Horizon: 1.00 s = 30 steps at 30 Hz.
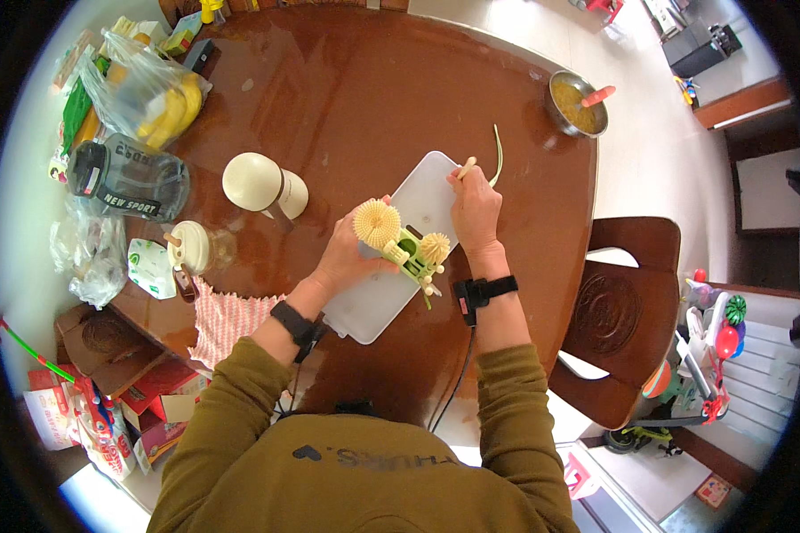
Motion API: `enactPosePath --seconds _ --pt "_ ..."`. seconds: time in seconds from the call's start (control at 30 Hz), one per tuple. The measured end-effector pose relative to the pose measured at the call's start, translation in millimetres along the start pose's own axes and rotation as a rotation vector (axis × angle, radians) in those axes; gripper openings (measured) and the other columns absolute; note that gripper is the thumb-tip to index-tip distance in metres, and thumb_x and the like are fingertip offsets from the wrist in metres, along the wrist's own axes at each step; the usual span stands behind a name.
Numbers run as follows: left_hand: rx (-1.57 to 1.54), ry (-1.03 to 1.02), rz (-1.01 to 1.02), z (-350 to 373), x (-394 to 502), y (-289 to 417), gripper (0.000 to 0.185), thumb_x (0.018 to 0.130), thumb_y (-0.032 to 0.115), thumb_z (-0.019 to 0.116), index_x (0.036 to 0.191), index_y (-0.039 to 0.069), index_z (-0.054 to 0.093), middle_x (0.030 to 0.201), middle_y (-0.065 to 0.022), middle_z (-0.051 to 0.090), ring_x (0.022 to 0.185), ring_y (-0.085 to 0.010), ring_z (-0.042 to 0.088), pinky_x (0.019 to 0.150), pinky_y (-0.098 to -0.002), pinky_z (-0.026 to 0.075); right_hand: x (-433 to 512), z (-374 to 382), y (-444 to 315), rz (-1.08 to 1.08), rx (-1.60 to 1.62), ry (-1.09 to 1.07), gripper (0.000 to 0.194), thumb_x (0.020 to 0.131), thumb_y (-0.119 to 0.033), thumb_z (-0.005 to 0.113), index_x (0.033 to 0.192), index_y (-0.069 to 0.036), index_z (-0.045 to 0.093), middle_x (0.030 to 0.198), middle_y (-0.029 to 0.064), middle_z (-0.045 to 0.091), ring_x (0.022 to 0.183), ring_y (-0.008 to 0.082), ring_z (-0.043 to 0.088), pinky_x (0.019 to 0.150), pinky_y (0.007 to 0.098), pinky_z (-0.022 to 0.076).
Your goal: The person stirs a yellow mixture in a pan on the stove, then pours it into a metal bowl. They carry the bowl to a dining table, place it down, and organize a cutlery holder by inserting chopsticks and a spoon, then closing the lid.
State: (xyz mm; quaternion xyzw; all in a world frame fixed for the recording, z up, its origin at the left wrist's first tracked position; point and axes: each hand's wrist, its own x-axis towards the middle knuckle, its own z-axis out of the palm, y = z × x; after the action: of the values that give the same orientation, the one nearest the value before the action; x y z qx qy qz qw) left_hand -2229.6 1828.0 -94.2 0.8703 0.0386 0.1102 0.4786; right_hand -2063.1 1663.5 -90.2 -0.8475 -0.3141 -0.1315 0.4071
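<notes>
My left hand (341, 256) grips a pale green plastic device (413, 254) from its left side. A large cream bristled disc (377, 224) stands at its upper left, and a smaller spiky cream disc (435, 247) at its right. Small round knobs line its lower right end. In my right hand (475, 213) a short pale rod-like piece (467, 167) is pinched between the fingertips, apart from the device. Both hands are over a whitish board (367, 318) with rounded corners, lying aslant on the table. A thin pale green strip (499, 154) lies just beyond my right hand.
The brown table (373, 86) holds a cream flask (287, 193), a clear sports bottle (143, 180) and bagged bananas (177, 113) on the left. A pink striped cloth (230, 316) hangs near the left edge. A metal bowl (573, 110) sits far right; a wooden chair (607, 300) stands beside the table.
</notes>
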Motion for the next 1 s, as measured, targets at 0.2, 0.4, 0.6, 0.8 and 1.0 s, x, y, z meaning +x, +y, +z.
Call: enactPosePath --seconds 0.2,0.4,0.6,0.8,1.0 --pt "0.089 -0.002 0.018 -3.1 3.3 5.4 0.094 0.057 0.02 0.09 0.14 0.008 0.045 0.14 -0.0097 0.051 0.13 -0.0318 0.046 0.11 -0.0428 0.034 1.1 3.1 2.3 0.12 0.221 0.027 0.006 0.088 -0.001 0.059 0.086 -0.003 0.054 0.077 0.0137 0.061 0.071 0.034 0.064 0.06 0.0378 0.0504" --pt "-0.052 -0.028 0.068 -6.1 5.1 7.2 0.09 0.061 0.02 0.089 0.138 0.005 0.045 0.146 -0.0114 0.047 0.138 -0.0276 0.04 0.117 -0.043 0.025 2.9 -0.4 21.4 -0.302 0.03 -0.093 0.01 0.083 -0.001 0.06 0.09 -0.005 0.054 0.084 0.0137 0.06 0.077 0.0337 0.063 0.06 0.0407 0.051" --pt "0.042 -0.047 0.062 -8.4 1.4 6.3 0.098 0.064 0.033 0.088 0.146 0.01 0.039 0.145 -0.0128 0.045 0.139 -0.0326 0.034 0.114 -0.0444 0.027 -4.2 12.6 31.4 0.3 0.461 -0.054 0.011 0.096 -0.012 0.056 0.092 -0.003 0.059 0.075 0.0061 0.06 0.067 0.0151 0.058 0.062 0.0301 0.0481" --pt "0.068 -0.06 -0.035 -11.9 -2.3 19.5 0.093 0.064 0.033 0.087 0.143 0.011 0.042 0.148 -0.0147 0.04 0.14 -0.0326 0.032 0.11 -0.0452 0.028 -2.8 2.0 34.8 -0.215 0.301 -0.177 0.008 0.087 0.005 0.053 0.09 -0.002 0.053 0.084 0.0123 0.057 0.078 0.0265 0.059 0.065 0.0327 0.0473" --pt "0.096 0.017 -0.016 -9.1 -0.3 14.4 0.086 0.063 0.027 0.088 0.136 0.006 0.048 0.136 -0.017 0.052 0.129 -0.0333 0.046 0.108 -0.0429 0.035 12.3 2.7 5.5 -0.324 0.471 -0.236 0.007 0.091 0.005 0.05 0.09 -0.003 0.051 0.083 0.0122 0.054 0.081 0.0252 0.058 0.068 0.0345 0.0472"
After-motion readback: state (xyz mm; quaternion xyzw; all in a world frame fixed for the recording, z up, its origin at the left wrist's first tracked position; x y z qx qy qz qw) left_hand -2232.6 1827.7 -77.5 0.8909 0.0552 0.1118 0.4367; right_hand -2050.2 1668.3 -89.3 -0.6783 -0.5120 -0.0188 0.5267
